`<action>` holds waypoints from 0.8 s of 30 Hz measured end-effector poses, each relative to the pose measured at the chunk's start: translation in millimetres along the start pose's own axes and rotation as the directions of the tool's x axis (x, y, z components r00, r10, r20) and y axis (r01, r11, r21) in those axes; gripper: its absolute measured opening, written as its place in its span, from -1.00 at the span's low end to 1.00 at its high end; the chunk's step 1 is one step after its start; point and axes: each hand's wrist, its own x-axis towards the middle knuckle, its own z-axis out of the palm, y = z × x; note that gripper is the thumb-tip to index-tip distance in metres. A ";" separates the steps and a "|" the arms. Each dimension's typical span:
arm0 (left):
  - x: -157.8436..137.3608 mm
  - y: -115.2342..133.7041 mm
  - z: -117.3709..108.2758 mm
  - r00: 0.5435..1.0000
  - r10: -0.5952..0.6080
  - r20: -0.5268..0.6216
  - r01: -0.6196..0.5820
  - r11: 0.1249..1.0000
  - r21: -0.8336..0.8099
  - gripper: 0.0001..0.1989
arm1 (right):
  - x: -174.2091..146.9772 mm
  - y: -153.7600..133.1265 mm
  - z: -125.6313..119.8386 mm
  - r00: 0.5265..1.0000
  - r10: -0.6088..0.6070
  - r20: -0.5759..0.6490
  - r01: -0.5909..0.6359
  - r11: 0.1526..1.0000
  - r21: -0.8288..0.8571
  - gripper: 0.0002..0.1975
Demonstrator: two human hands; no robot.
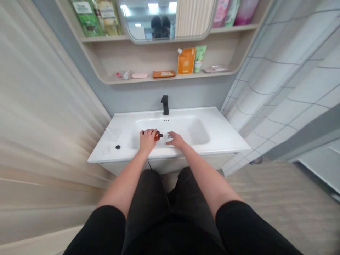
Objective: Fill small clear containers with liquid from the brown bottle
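Over the white sink basin (191, 132), my left hand (147, 140) is wrapped around an amber bottle (157, 135). The bottle is tipped on its side, its dark narrow neck pointing right. Facing that neck is a small clear container (167, 138), which my right hand (175, 139) grips from the right. The neck and the container's left side are close together; whether they touch I cannot tell. Most of the bottle's body is hidden by my left fingers. On the counter to the left lies a small round black piece (118, 147).
A black faucet (165, 105) stands behind the basin. A clear plastic item (113, 134) lies on the left counter. Above, a shelf (143, 79) holds an orange pouch (186, 61), a green tube (199, 58) and small items below a mirror (148, 21). A curtain (50, 117) hangs at left.
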 end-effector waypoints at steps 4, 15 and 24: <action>0.0 -1.7 2.6 0.999 0.013 -0.033 -0.013 1.000 -0.001 -0.47 | 0.5 -0.5 -0.4 1.000 0.003 -0.001 -0.003 1.000 -0.022 -0.15; -0.1 -2.7 3.6 0.998 0.033 -0.045 -0.032 0.999 0.014 -0.47 | 1.1 0.8 0.2 1.000 -0.001 -0.004 0.000 1.000 -0.026 -0.16; -0.6 -2.5 3.5 0.997 0.043 -0.066 -0.041 0.999 0.024 -0.48 | 0.9 -1.4 -0.2 1.000 0.015 0.002 -0.015 0.999 -0.038 -0.16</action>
